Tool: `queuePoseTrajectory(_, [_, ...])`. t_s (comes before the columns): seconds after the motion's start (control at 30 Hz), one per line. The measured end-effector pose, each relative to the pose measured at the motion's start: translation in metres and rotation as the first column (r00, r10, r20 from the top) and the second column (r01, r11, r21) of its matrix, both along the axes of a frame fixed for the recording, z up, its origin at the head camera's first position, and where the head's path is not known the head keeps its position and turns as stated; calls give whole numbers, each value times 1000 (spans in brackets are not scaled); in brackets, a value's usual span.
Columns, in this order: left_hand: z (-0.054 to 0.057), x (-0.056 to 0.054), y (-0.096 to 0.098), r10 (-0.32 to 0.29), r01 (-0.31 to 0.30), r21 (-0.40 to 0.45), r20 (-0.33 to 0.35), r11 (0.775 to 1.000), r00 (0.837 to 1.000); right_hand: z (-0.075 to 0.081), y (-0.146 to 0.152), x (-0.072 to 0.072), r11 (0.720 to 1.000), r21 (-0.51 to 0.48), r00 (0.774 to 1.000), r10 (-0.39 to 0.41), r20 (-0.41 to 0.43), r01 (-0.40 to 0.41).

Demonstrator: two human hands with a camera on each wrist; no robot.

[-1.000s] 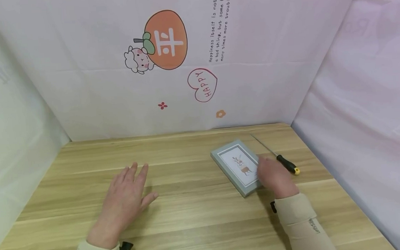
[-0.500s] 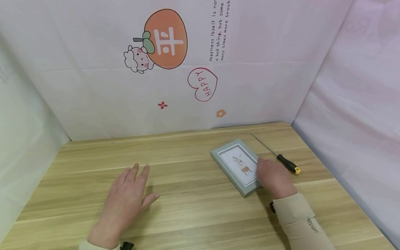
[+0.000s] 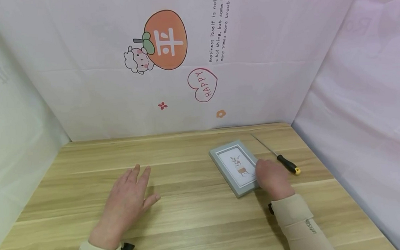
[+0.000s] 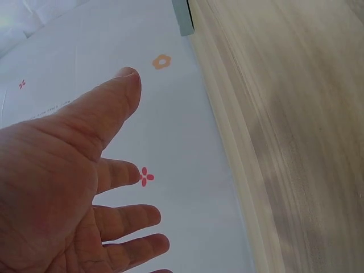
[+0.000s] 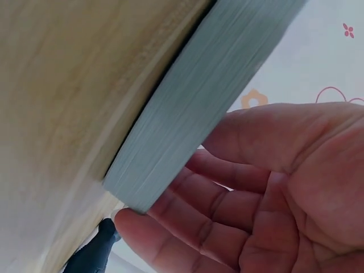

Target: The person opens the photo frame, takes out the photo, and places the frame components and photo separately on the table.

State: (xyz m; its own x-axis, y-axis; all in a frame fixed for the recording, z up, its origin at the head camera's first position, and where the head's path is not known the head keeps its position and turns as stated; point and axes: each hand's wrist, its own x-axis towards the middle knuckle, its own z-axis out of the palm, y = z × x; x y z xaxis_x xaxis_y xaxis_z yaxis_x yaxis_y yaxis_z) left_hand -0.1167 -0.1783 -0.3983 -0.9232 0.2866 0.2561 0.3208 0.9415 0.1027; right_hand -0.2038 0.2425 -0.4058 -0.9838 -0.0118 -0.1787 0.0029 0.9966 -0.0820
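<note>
A grey picture frame (image 3: pixel 235 165) lies whole, apparently unlifted, on the table (image 3: pixel 191 220), its right edge gripped by the right hand (image 3: pixel 273 177), left hand (image 3: pixel 124 202) spread and empty, screwdriver (image 3: pixel 283 161) unheld nearby.

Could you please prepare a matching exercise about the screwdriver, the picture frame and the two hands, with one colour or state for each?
Column 1
1. screwdriver
2. picture frame
3. left hand
4. right hand

Column 2
A. holding nothing
B. gripping the picture frame's edge
C. black and yellow at one end
D. grey around the outside

Right pairs: 1-C, 2-D, 3-A, 4-B
</note>
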Motion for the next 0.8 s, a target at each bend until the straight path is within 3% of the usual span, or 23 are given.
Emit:
queuePoseTrajectory(0.33, [1,3,3,-1,1,-7,0,1000,1000,-3,-6,2,1000,17,1000,-11,2,11])
queuePoseTrajectory(0.8, [-1,2,8,-22,22,26,-11,999,1000,-2,-13,6,999,-47,1000,7,-18,-8])
